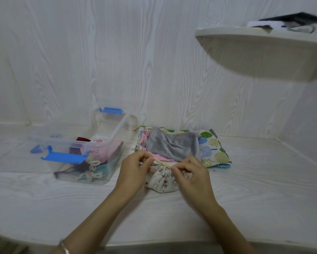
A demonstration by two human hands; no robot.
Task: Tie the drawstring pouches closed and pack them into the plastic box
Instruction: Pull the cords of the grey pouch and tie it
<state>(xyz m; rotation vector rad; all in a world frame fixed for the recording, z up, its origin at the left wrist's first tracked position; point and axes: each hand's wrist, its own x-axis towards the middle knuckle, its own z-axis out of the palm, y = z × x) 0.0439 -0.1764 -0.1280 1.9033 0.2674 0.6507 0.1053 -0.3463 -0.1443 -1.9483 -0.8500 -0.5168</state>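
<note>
Two bare hands are showing, the left hand (133, 169) and the right hand (192, 173), with one cream printed drawstring pouch (161, 182) lying between them. One clear plastic box (66, 142) is holding several tied pouches (99, 153), too overlapped for counting. Four flat pouches are lying stacked: one grey velvety pouch (172, 145), one pink pouch (162, 158), one tree-print pouch (212, 149), one blue pouch (224, 165). One white wall shelf (264, 52) is hanging above.

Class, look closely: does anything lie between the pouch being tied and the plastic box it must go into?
Nothing visible. Only bare table separates the pouch from the plastic box, whose top is open.
</note>
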